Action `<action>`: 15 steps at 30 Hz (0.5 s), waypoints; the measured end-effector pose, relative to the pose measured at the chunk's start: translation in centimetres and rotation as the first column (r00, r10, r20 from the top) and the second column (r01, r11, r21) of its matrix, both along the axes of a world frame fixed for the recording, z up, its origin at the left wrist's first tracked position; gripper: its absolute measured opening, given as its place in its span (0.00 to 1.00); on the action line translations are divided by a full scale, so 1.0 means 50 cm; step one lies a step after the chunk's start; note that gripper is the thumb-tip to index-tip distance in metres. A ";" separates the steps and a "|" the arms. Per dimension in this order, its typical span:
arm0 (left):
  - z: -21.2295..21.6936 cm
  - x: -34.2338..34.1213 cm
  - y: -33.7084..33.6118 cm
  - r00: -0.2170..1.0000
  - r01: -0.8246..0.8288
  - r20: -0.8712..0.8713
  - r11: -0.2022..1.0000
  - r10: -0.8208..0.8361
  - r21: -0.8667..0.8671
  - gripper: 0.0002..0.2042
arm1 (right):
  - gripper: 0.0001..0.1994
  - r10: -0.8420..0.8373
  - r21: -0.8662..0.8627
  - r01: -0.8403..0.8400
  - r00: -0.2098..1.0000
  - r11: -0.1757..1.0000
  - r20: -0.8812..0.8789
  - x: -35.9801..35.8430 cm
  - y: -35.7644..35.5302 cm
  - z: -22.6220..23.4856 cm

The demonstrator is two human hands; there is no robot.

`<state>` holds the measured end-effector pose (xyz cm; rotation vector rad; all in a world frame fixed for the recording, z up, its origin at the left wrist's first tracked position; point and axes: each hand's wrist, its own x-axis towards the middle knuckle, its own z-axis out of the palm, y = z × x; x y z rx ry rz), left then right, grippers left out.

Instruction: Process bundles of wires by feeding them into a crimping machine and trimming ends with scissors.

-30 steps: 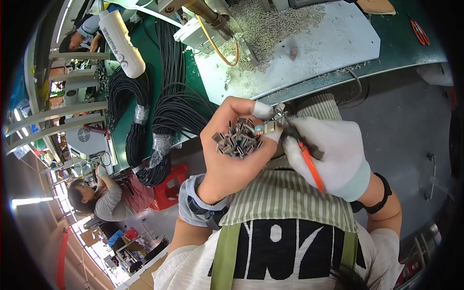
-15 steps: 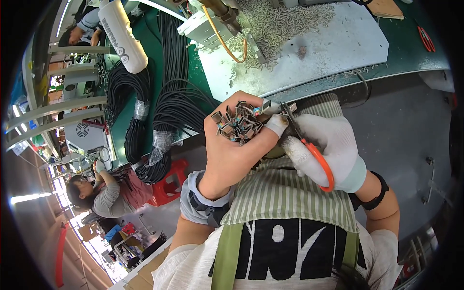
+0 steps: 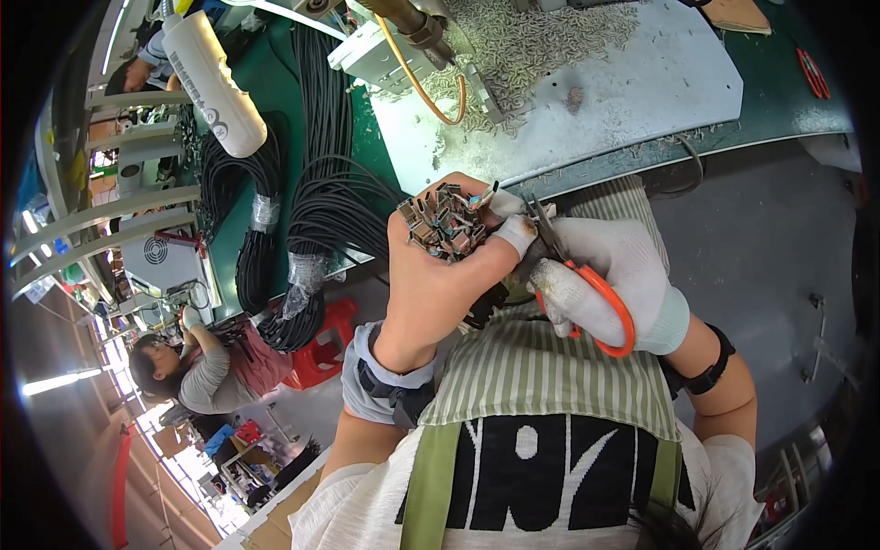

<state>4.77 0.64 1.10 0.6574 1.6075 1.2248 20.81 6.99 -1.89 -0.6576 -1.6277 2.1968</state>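
Note:
My left hand [image 3: 431, 284], with white covers on the thumb and a fingertip, is wrapped round a bundle of cables. Small metal connectors [image 3: 445, 225] with bits of blue and dark wire crowd out above its fingers. One connector end sticks up apart from the rest, beside the thumb. In a white glove, my right hand [image 3: 623, 270] grips scissors [image 3: 600, 302] with orange handles. Their dark blades [image 3: 543, 223] stand upright next to the left thumb, seemingly a little apart. The lower part of the bundle is mostly hidden behind my hands.
Ahead is a white board [image 3: 642, 92] strewn with small metallic bits, under a machine. Black cable coils [image 3: 325, 202] lie on the green bench to the left. Red-handled pliers [image 3: 812, 73] lie far right. A co-worker [image 3: 206, 367] sits at left near a red stool [image 3: 325, 344].
The scissors have moved slightly left, their orange loops now spread wider. The separate connector beside my left thumb has shifted, and the bundle has turned a little in my left hand.

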 end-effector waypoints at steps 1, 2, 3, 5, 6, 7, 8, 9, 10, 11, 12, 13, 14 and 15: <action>-0.003 0.000 0.003 1.000 0.005 -0.003 1.000 -0.005 0.005 0.10 | 0.11 0.000 -0.001 0.000 1.000 1.000 0.000 -0.001 0.003 0.001; -0.005 -0.002 0.007 1.000 0.010 -0.007 1.000 -0.010 0.010 0.10 | 0.11 0.017 -0.063 -0.016 1.000 0.998 0.013 -0.002 0.008 0.005; -0.008 -0.003 0.009 1.000 0.011 -0.006 1.000 -0.011 0.008 0.10 | 0.11 0.034 -0.126 -0.031 0.999 0.992 0.027 -0.002 0.011 0.009; -0.019 -0.009 0.014 0.998 0.034 0.045 0.999 -0.033 -0.029 0.08 | 0.11 0.050 -0.188 -0.042 0.998 0.981 0.038 -0.003 0.015 0.002; -0.026 -0.014 0.018 0.997 0.048 0.070 0.998 -0.045 -0.046 0.08 | 0.11 -0.018 -0.005 0.018 0.998 1.000 0.067 -0.007 0.012 -0.016; -0.036 -0.028 0.020 0.996 0.051 0.069 0.998 -0.048 -0.046 0.08 | 0.11 -0.091 0.181 0.075 0.992 0.981 0.084 -0.010 0.011 -0.034; -0.051 -0.053 0.021 0.988 0.034 0.152 0.999 -0.029 -0.030 0.06 | 0.11 -0.164 0.362 0.123 0.983 0.924 0.085 -0.012 0.015 -0.045; -0.064 -0.081 0.025 0.972 0.015 0.235 1.000 -0.011 -0.015 0.05 | 0.11 -0.167 0.364 0.126 0.983 0.923 0.082 -0.009 0.028 -0.042; -0.070 -0.100 0.028 0.949 -0.009 0.315 1.000 0.010 -0.005 0.04 | 0.11 -0.252 0.200 0.219 0.954 0.955 0.162 -0.006 0.043 -0.035; -0.072 -0.112 0.039 0.950 -0.012 0.312 1.000 0.012 -0.004 0.04 | 0.11 -0.317 0.037 0.318 0.914 0.947 0.254 -0.007 0.058 -0.028; -0.074 -0.126 0.053 0.931 -0.024 0.364 1.000 0.017 0.014 0.03 | 0.11 -0.315 0.038 0.315 0.916 0.948 0.250 -0.015 0.075 -0.026; -0.079 -0.136 0.068 0.908 -0.031 0.418 0.999 0.016 0.028 0.02 | 0.11 -0.305 0.140 0.280 0.928 0.950 0.214 -0.023 0.095 -0.027; -0.083 -0.144 0.082 0.882 -0.040 0.471 0.998 0.015 0.042 0.01 | 0.12 -0.291 0.242 0.245 0.940 0.939 0.179 -0.032 0.117 -0.029; -0.084 -0.149 0.100 0.883 -0.040 0.469 0.998 0.016 0.042 0.01 | 0.12 -0.271 0.342 0.209 0.952 0.916 0.144 -0.044 0.142 -0.031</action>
